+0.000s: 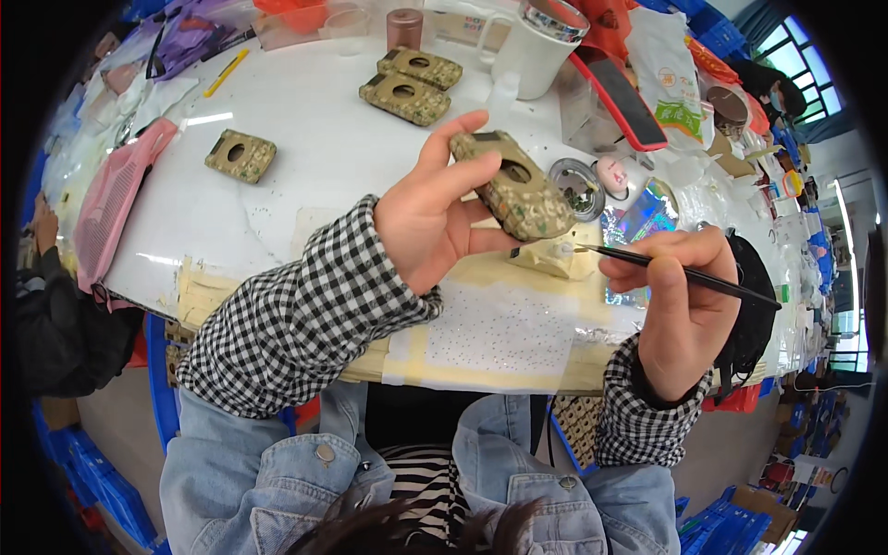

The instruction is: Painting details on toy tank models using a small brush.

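My left hand [427, 205] holds up a camouflage-patterned casing [529, 199] with a round hole, tilted, its fingers gripping the edges. Close to the casing's lower right end, my right hand [686, 277] pinches a thin black paintbrush [638, 255]. The brush tip points left toward the casing; whether they touch I cannot tell. Below them a white sheet dotted with tiny dark specks [504, 324] lies taped at the table's front edge. A small pale block [553, 256] sits just under the casing. Similar casings rest farther off: one at the left [240, 155], two together at the back [405, 97].
At the back stand a white mug [532, 60] and a brown cup [404, 30]. A red-framed phone [622, 100] leans near a round dish [575, 190]. A yellow pen [227, 74] and pink mesh bag [125, 208] lie at the left. Plastic bags crowd the right.
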Demonstrator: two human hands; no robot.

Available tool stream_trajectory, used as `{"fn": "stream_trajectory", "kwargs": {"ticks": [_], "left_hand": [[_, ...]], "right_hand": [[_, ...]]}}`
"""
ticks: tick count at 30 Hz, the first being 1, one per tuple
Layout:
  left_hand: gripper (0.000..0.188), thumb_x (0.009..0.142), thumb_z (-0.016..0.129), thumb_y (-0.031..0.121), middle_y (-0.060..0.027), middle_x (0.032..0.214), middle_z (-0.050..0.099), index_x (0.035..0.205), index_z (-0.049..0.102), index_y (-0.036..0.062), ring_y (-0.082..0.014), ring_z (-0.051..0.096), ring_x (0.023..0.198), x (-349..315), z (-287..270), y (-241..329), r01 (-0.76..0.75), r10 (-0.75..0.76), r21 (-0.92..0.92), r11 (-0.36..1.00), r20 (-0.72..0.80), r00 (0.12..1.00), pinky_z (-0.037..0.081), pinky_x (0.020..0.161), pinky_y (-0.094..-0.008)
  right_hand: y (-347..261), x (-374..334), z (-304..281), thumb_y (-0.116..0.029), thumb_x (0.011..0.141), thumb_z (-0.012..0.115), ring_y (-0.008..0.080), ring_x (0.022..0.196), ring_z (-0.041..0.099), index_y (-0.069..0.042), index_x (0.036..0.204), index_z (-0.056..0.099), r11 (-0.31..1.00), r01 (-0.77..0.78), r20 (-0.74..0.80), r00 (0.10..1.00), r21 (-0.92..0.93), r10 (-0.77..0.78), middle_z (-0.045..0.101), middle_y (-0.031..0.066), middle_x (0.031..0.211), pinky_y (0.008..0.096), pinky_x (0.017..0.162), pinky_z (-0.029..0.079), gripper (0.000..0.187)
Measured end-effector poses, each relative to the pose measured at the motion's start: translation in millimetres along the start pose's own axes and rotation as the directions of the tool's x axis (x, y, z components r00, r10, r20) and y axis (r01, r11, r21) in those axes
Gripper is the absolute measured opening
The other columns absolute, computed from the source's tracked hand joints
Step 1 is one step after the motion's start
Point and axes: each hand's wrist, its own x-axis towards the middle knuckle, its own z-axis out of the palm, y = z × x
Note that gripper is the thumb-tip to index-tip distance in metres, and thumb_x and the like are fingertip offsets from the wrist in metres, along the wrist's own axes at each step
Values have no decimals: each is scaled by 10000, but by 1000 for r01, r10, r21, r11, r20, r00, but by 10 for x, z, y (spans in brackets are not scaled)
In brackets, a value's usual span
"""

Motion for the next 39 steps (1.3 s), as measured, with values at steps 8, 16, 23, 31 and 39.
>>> {"fn": "stream_trajectory", "kwargs": {"ticks": [8,16,23,31,39], "left_hand": [[435,989,388,220,-92,1286,453,1390,241,141,-242,519,1166,-22,30,9,102,-100,-49,994,28,995,480,953,-458],[445,983,403,213,-106,1283,444,1387,238,125,-250,517,1167,-19,1,-7,54,-54,-8,999,13,998,488,945,-453],[457,977,420,206,-110,1263,446,1386,235,119,-253,518,1160,-13,-11,-13,42,-42,3,999,19,999,499,935,-450],[531,945,490,199,-124,1204,440,1380,200,107,-253,530,1081,-3,-31,-20,27,-26,-25,999,32,999,548,845,-436],[494,957,465,203,-111,1225,443,1380,222,122,-239,527,1103,-9,-23,-20,28,-28,-1,1000,19,999,537,862,-420]], "right_hand": [[218,83,82,-1,861,633,172,863,631,18,907,541,997,54,18,998,-50,-53,646,127,911,288,811,500,104],[267,67,125,-33,831,683,148,855,631,8,870,593,991,40,8,999,-125,-39,671,118,899,270,787,487,106],[288,64,147,-44,827,693,131,815,628,14,870,606,988,43,-1,999,-145,-44,675,105,886,253,756,487,113],[304,62,144,-47,819,704,130,816,629,11,871,615,978,74,6,997,-197,-74,680,100,881,249,755,484,119],[303,60,145,-43,805,714,138,826,630,9,872,620,962,105,13,994,-254,-106,684,96,877,257,768,479,126]]}}
